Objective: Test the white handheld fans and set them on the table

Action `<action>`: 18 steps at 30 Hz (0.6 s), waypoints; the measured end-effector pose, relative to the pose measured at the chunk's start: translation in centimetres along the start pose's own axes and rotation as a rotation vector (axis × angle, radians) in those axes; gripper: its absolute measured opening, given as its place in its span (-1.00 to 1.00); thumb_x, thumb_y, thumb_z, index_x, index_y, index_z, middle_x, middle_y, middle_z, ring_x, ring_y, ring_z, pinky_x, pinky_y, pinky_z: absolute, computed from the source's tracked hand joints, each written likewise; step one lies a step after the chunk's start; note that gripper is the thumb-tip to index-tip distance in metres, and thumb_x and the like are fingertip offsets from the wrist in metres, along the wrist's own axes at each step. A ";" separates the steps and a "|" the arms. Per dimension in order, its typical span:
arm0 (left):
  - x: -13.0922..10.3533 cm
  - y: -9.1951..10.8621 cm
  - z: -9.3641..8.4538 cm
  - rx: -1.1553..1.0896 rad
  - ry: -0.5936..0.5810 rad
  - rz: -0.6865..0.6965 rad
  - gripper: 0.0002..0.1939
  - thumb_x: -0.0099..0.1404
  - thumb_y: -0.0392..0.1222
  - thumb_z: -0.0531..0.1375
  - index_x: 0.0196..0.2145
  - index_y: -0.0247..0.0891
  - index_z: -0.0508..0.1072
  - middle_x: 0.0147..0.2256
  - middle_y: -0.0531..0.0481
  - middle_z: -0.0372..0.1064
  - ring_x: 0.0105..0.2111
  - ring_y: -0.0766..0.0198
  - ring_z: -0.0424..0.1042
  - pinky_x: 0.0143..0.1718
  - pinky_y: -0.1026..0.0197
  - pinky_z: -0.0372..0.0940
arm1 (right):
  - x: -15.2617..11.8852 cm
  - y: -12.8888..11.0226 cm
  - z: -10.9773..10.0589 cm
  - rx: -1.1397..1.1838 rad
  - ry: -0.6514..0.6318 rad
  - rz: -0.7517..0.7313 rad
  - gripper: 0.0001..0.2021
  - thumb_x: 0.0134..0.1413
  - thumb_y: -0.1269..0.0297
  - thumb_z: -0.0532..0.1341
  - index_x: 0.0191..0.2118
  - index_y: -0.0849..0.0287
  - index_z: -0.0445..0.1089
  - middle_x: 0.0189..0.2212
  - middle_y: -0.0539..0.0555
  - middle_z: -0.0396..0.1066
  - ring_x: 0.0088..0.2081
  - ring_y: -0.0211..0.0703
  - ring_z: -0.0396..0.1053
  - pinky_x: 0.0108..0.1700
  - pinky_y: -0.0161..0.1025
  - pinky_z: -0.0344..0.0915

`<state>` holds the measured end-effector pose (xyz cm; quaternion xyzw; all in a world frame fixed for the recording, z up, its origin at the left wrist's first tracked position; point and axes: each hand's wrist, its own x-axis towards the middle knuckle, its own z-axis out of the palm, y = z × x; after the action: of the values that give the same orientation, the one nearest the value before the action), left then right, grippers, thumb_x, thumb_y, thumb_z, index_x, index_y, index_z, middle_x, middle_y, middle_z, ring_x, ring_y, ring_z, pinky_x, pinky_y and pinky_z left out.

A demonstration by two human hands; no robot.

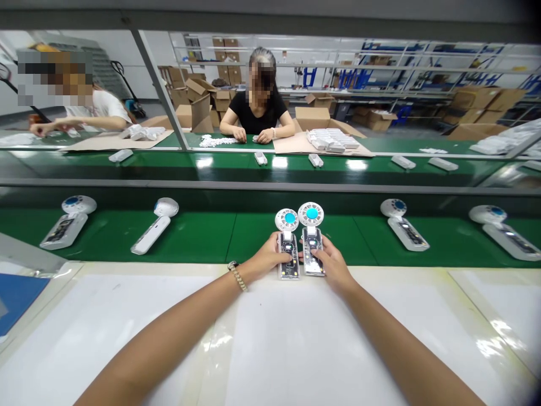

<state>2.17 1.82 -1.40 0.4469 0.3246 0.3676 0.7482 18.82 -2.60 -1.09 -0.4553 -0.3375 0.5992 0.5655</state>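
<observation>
Two small handheld fans are held side by side at the near edge of the green belt. Each has a round white head with a blue centre and a see-through handle showing a dark circuit board. My left hand (267, 257) is closed around the handle of the left fan (288, 220), thumb on its front. Closed likewise, my right hand (335, 264) grips the right fan (311, 214), which sits slightly higher. Both fans are upright, heads pointing away from me. The fingers behind the handles are mostly hidden.
More fans lie on the green belt (207, 237), including a left one (67, 230) and a right one (408, 232). A white-covered worktop (296, 344) is in front of me. Beyond a rail, white casings (315, 160) lie on another belt, where two co-workers sit near cardboard boxes (313, 117).
</observation>
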 end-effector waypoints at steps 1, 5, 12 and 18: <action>0.0 0.0 0.0 0.003 0.005 0.002 -0.39 -0.11 -0.47 0.28 -0.10 -0.25 0.16 -0.18 -0.07 0.35 -0.16 0.12 0.42 -0.05 -0.06 0.24 | 0.0 0.0 0.0 0.013 -0.008 0.007 -0.46 -0.25 0.28 0.29 -0.02 0.06 0.22 -0.12 0.06 0.43 -0.29 0.00 0.47 -0.29 -0.09 0.41; 0.0 0.1 0.0 -0.022 -0.010 0.001 -0.41 -0.13 -0.51 0.24 -0.13 -0.25 0.17 -0.24 -0.03 0.36 -0.24 0.16 0.45 -0.13 0.01 0.28 | 0.0 0.0 -0.2 0.025 -0.046 0.005 -0.46 -0.29 0.32 0.30 -0.06 0.05 0.22 -0.11 0.06 0.42 -0.26 0.00 0.47 -0.20 -0.06 0.40; -0.2 0.6 0.4 -0.040 0.000 -0.026 -0.43 -0.14 -0.51 0.22 -0.15 -0.27 0.18 -0.28 -0.02 0.35 -0.26 0.14 0.45 -0.19 0.04 0.30 | 0.3 0.4 -0.5 0.031 -0.069 -0.007 -0.43 -0.25 0.31 0.30 -0.02 0.05 0.17 -0.07 0.09 0.38 -0.21 0.03 0.46 -0.18 -0.04 0.39; -0.3 0.9 0.7 -0.042 0.025 -0.040 -0.44 -0.16 -0.53 0.19 -0.16 -0.29 0.17 -0.30 -0.01 0.36 -0.30 0.18 0.46 -0.20 0.07 0.29 | 0.3 0.4 -0.6 0.027 -0.070 -0.004 -0.43 -0.24 0.33 0.29 0.00 0.06 0.16 -0.09 0.09 0.39 -0.23 0.03 0.46 -0.22 -0.05 0.40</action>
<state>2.39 1.54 -0.26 0.4201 0.3349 0.3647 0.7605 19.25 -2.45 -1.67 -0.4257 -0.3500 0.6180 0.5607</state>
